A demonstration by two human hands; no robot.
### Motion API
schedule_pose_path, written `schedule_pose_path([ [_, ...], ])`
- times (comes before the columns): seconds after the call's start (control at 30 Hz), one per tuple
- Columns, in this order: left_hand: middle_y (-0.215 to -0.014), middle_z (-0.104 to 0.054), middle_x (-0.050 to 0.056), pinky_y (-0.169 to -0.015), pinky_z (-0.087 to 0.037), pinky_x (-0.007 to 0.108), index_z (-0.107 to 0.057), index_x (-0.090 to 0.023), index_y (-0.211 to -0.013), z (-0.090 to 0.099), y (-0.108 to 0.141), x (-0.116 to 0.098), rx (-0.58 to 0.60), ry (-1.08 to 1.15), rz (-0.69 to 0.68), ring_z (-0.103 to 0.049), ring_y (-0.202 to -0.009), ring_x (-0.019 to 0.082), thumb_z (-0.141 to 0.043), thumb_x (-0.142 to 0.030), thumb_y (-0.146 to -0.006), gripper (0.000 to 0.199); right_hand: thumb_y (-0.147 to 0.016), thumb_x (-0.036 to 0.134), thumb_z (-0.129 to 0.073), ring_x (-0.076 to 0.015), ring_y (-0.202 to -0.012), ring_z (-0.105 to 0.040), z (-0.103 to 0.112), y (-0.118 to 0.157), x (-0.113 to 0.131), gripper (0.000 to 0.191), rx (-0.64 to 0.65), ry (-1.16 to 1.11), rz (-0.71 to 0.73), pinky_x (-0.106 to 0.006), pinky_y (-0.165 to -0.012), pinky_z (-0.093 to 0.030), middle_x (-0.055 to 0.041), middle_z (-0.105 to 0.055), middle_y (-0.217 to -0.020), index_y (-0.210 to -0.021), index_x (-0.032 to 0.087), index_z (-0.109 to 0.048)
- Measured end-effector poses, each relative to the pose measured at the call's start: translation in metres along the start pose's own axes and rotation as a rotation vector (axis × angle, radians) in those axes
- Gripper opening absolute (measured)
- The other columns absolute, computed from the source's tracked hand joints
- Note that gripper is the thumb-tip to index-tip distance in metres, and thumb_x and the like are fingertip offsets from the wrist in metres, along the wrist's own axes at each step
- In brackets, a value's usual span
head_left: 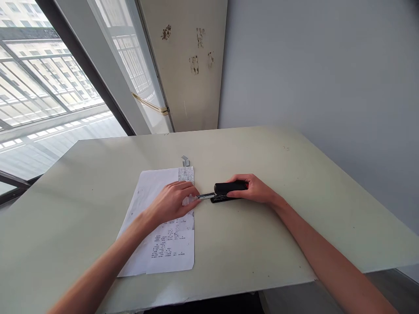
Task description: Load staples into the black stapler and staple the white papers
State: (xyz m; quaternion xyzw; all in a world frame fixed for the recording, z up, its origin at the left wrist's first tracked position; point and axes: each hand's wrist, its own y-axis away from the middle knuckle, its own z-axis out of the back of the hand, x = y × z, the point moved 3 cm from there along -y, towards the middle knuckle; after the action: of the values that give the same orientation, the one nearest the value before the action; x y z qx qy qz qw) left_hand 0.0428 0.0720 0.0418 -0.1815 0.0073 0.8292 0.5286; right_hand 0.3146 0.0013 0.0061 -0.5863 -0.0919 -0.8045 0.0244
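A black stapler (231,188) lies just above or on the table, with my right hand (253,188) wrapped round its rear end. From its front, a metal staple tray (207,196) sticks out toward the left. My left hand (178,198) pinches the tip of that tray between thumb and fingers. Beneath the left hand and forearm lies a printed sheet of paper (163,174), partly covered by them. Small grey strips of staples (186,161) rest just beyond the paper's top right corner.
The pale table (262,244) fills most of the lower view. A grey wall (310,65) stands to the right. Behind the table is a refrigerator (186,87) with worn marks on its side. A window (49,78) with railings outside is at the left.
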Motion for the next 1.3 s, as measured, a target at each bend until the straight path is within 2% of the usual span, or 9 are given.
schedule_pose_path([
  [0.2,-0.095,-0.075,0.004,-0.077,-0.052,0.034,-0.074,-0.026,-0.11,0.01,0.0,0.013,0.006,0.048,0.046,-0.069,-0.085,0.021,-0.055,-0.052,-0.104,0.034,-0.075,0.054,-0.087,-0.0211,-0.079,-0.064,-0.001,-0.002,-0.002,0.037,-0.047,-0.02,0.008,-0.032,-0.065,-0.048,-0.0013,-0.075,-0.09,-0.1,0.028,-0.08],
  [0.3,-0.103,-0.077,0.005,-0.076,-0.053,0.033,-0.074,-0.024,-0.112,0.016,-0.01,0.041,-0.094,0.128,0.222,-0.069,-0.085,0.021,-0.053,-0.057,-0.104,0.04,-0.075,0.054,-0.087,-0.0207,-0.078,-0.064,-0.001,-0.003,-0.002,0.036,-0.049,-0.03,0.006,-0.031,-0.065,-0.048,-0.0011,-0.075,-0.089,-0.099,0.028,-0.08],
  [0.4,-0.108,-0.074,0.009,-0.084,-0.053,0.038,-0.073,-0.021,-0.116,0.023,-0.026,0.08,-0.228,0.045,0.375,-0.067,-0.09,0.024,-0.046,-0.049,-0.106,0.04,-0.076,0.055,-0.087,-0.0204,-0.078,-0.064,-0.002,-0.003,-0.002,0.037,-0.043,-0.037,0.005,-0.031,-0.065,-0.048,-0.001,-0.074,-0.089,-0.099,0.027,-0.079],
  [0.53,-0.123,-0.064,0.012,-0.107,-0.046,0.051,-0.069,-0.025,-0.133,0.024,-0.052,0.123,-0.16,-0.012,0.381,-0.059,-0.118,0.032,-0.051,-0.04,-0.101,0.04,-0.076,0.055,-0.086,-0.0209,-0.08,-0.066,-0.002,-0.004,-0.001,0.037,-0.037,-0.034,0.019,-0.032,-0.067,-0.05,-0.0013,-0.075,-0.092,-0.1,0.027,-0.079],
  [0.7,-0.119,-0.064,0.01,-0.111,-0.044,0.049,-0.075,-0.027,-0.12,0.02,-0.068,0.144,-0.074,0.047,0.366,-0.058,-0.117,0.031,-0.058,-0.044,-0.096,0.034,-0.076,0.055,-0.085,-0.0209,-0.079,-0.066,-0.002,-0.005,-0.001,0.037,-0.022,-0.027,0.019,-0.032,-0.065,-0.048,-0.0011,-0.075,-0.09,-0.1,0.027,-0.078],
  [0.93,-0.114,-0.066,0.012,-0.107,-0.046,0.046,-0.071,-0.02,-0.096,0.017,-0.057,0.148,-0.181,0.123,0.478,-0.061,-0.107,0.028,-0.06,-0.054,-0.094,0.036,-0.078,0.053,-0.085,-0.0205,-0.081,-0.066,-0.002,-0.004,0.0,0.036,-0.008,-0.045,0.008,-0.031,-0.068,-0.048,-0.0003,-0.075,-0.091,-0.102,0.028,-0.077],
  [1.03,-0.107,-0.069,0.013,-0.097,-0.051,0.044,-0.066,-0.017,-0.103,0.021,-0.046,0.139,-0.26,0.201,0.557,-0.065,-0.097,0.025,-0.047,-0.056,-0.101,0.043,-0.079,0.054,-0.085,-0.0207,-0.082,-0.065,-0.002,-0.003,0.0,0.036,-0.006,-0.042,0.013,-0.032,-0.07,-0.048,-0.0005,-0.074,-0.093,-0.102,0.028,-0.076],
  [1.17,-0.101,-0.071,0.01,-0.088,-0.055,0.036,-0.062,-0.015,-0.118,0.02,-0.032,0.103,-0.309,0.349,0.577,-0.067,-0.091,0.021,-0.033,-0.055,-0.107,0.05,-0.08,0.055,-0.084,-0.0208,-0.083,-0.064,-0.001,-0.002,0.0,0.036,-0.009,-0.001,0.004,-0.032,-0.071,-0.048,-0.0002,-0.072,-0.093,-0.102,0.028,-0.075],
  [1.3,-0.096,-0.07,0.006,-0.084,-0.054,0.034,-0.067,-0.017,-0.123,0.01,-0.017,0.056,-0.283,0.568,0.527,-0.066,-0.088,0.019,-0.046,-0.059,-0.105,0.05,-0.079,0.055,-0.084,-0.0214,-0.085,-0.065,0.0,-0.002,0.001,0.037,-0.021,0.01,-0.01,-0.033,-0.073,-0.05,-0.0005,-0.073,-0.096,-0.103,0.028,-0.074],
])
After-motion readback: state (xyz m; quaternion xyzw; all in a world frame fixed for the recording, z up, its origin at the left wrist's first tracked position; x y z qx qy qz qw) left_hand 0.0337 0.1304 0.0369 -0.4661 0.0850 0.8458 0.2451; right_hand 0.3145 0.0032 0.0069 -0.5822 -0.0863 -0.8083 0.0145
